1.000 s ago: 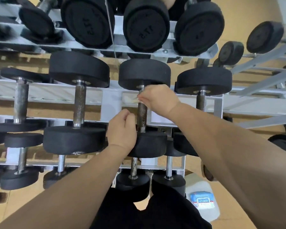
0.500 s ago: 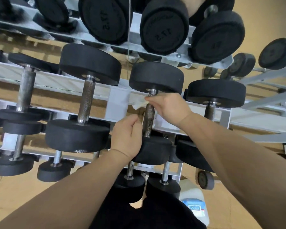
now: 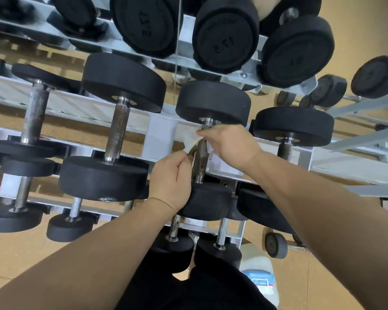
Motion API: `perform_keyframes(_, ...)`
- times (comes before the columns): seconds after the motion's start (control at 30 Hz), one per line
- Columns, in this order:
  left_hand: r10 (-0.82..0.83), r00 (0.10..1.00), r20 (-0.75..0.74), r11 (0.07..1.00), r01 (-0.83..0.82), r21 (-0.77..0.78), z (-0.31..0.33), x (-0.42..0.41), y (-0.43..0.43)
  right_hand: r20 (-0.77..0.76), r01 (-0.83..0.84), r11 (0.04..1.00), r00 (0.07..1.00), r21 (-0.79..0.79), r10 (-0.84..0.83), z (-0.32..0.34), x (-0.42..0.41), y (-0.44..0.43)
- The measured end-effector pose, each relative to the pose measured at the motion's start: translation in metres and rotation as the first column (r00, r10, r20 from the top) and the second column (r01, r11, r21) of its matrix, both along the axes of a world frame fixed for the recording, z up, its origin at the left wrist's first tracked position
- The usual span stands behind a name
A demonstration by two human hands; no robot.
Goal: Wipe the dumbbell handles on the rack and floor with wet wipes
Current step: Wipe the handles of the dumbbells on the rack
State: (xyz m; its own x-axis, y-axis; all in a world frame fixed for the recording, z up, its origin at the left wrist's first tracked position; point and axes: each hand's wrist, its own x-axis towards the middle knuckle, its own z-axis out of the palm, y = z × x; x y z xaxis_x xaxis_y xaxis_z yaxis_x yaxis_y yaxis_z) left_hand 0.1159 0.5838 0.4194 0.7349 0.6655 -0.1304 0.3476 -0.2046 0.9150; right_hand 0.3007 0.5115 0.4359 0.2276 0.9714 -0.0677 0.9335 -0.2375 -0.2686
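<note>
A black dumbbell lies on the middle shelf of the white rack [image 3: 159,135], its knurled steel handle [image 3: 201,157] running away from me. My right hand [image 3: 231,143] pinches a white wet wipe [image 3: 192,140] against the upper part of that handle. My left hand [image 3: 171,177] is curled beside the lower part of the handle and pinches the wipe's hanging corner. More black dumbbells fill the shelves; one with a bare handle [image 3: 117,133] lies just left.
A blue pack of wet wipes [image 3: 261,280] sits on a white container on the floor at the lower right. The top shelf holds large dumbbells [image 3: 225,32] end-on. A small wheel [image 3: 276,245] stands by the rack foot. Tan floor shows around the rack.
The wipe now hangs out further left of the handle, and my left hand has risen to take its corner. The view has shifted closer to the rack.
</note>
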Motion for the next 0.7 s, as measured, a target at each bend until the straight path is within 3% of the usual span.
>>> perform_keyframes(0.03,0.000,1.000,0.001,1.000,0.000,0.002,0.000,0.000,0.000,0.021,0.032,0.999,0.999,0.020,-0.032,-0.002,-0.006,-0.002)
perform_keyframes(0.1,0.006,1.000,0.005,1.000,-0.006,0.007,0.002,0.001,-0.001,-0.056,0.023,0.994,0.998,-0.110,-0.029,0.004,-0.026,-0.008)
perform_keyframes(0.17,0.016,1.000,0.017,1.000,-0.016,0.003,0.004,0.001,0.000,-0.181,-0.098,0.966,0.982,-0.240,0.055,0.015,-0.042,-0.020)
perform_keyframes(0.23,0.020,1.000,0.018,1.000,-0.020,0.008,0.005,0.001,0.000,-0.202,-0.221,0.936,0.965,-0.276,0.168,0.021,-0.037,-0.019)
perform_keyframes(0.3,0.021,1.000,0.006,1.000,-0.021,0.010,0.003,0.001,0.000,-0.162,-0.239,0.930,0.966,-0.280,0.200,0.020,-0.020,-0.007)
perform_keyframes(0.43,0.020,1.000,0.012,1.000,-0.021,0.020,0.001,0.000,-0.001,0.003,-0.012,0.989,1.000,-0.148,0.012,0.011,0.005,0.009)
perform_keyframes(0.5,0.013,1.000,0.009,1.000,-0.013,0.024,0.001,0.000,-0.001,-0.012,0.037,0.996,0.999,-0.079,-0.038,0.004,-0.005,0.002)
perform_keyframes(0.7,0.027,1.000,0.015,0.999,-0.027,0.026,0.006,0.001,-0.001,-0.183,-0.191,0.940,0.973,-0.283,0.143,0.015,-0.037,-0.017)
